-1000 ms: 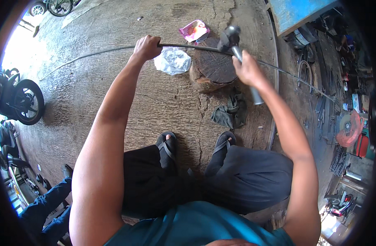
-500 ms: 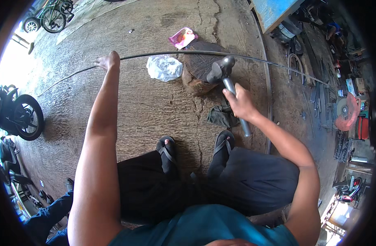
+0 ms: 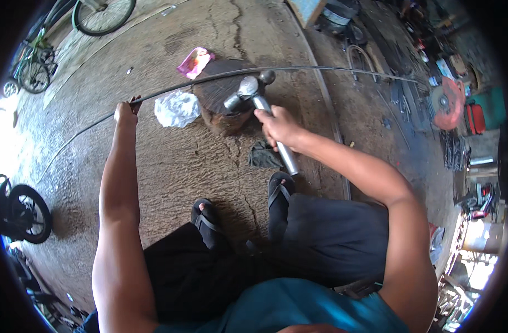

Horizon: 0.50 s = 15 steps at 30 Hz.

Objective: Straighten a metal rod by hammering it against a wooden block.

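Note:
A long, thin dark metal rod (image 3: 171,87) lies across the top of a round wooden block (image 3: 221,91) and reaches far out on both sides. My left hand (image 3: 126,112) is closed around it, left of the block. In my right hand (image 3: 280,129) is a ball-peen hammer (image 3: 263,104), gripped by its silvery handle. The hammer's head hangs over the block's right part, close to the rod; I cannot tell whether they touch. A crumpled clear plastic bag (image 3: 177,109) sits against the block's left side, and a pink wrapper (image 3: 196,62) lies just behind it.
A dark cloth (image 3: 265,155) lies in front of my right foot. A motorcycle wheel (image 3: 29,213) stands at the left, bicycles (image 3: 34,75) at the far left. Metal scraps and tools, with a red-guarded cutting disc (image 3: 447,103), crowd the right side.
The whole view has turned, shifting the block and bag leftward in it. My left hand's fingers now curl around the rod, nearer the block. The hammer stays in my right hand, its head tilted differently.

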### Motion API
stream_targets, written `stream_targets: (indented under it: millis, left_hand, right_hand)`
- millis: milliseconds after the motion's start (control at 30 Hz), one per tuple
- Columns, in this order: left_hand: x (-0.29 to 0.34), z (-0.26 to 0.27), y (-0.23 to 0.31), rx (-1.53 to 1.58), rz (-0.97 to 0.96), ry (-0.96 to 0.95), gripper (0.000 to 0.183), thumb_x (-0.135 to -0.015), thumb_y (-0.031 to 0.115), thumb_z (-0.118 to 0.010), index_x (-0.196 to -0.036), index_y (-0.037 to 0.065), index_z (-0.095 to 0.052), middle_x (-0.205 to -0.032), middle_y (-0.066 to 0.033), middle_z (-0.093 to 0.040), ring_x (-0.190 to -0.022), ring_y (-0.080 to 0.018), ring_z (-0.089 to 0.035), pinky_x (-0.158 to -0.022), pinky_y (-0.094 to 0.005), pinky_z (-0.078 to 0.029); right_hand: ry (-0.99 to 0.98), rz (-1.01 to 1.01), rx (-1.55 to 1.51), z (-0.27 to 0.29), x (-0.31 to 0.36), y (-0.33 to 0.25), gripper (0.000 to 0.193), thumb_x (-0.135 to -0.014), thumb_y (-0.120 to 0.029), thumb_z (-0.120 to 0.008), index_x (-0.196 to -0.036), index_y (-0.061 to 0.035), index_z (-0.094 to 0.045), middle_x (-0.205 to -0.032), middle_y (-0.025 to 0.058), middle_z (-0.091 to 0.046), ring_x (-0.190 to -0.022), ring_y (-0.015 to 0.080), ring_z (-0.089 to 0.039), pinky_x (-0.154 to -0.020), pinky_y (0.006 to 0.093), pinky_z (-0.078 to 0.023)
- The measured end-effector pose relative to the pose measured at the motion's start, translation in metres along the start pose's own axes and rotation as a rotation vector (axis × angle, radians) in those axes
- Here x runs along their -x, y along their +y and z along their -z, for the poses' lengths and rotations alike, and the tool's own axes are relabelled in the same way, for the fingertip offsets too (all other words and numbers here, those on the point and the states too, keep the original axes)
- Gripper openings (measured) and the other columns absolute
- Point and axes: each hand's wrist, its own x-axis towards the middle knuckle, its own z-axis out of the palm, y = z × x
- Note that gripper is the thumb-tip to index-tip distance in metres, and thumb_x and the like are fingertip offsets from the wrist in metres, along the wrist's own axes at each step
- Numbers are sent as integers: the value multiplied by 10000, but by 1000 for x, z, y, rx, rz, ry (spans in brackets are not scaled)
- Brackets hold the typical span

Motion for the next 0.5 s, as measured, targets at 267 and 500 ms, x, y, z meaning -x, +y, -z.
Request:
stream_targets:
  millis: [267, 500]
  left_hand:
    - [103, -59, -59, -536, 88, -187, 223, -966, 299, -555, -1084, 120, -616, -1063, -21, -715, -954, -185, -654, -841, -410, -435]
    - [64, -40, -7, -490, 96, -101, 599, -961, 403, -384, -1475, 121, -264, -1304, -183, -493, -1020, -398, -596, -825, -561, -473]
  right_hand:
    - [-55, -179, -196, -3, 2, 16, 331, -991, -382, -491, -900, -71, -422, -624, 7, -444, -408, 96, -452, -349, 288, -410]
    - [-79, -146, -171, -8, 8, 11, 309, -1001, -334, -487, -896, -48, -439, -590, 25, -466, -423, 113, -475, -360, 298, -423]
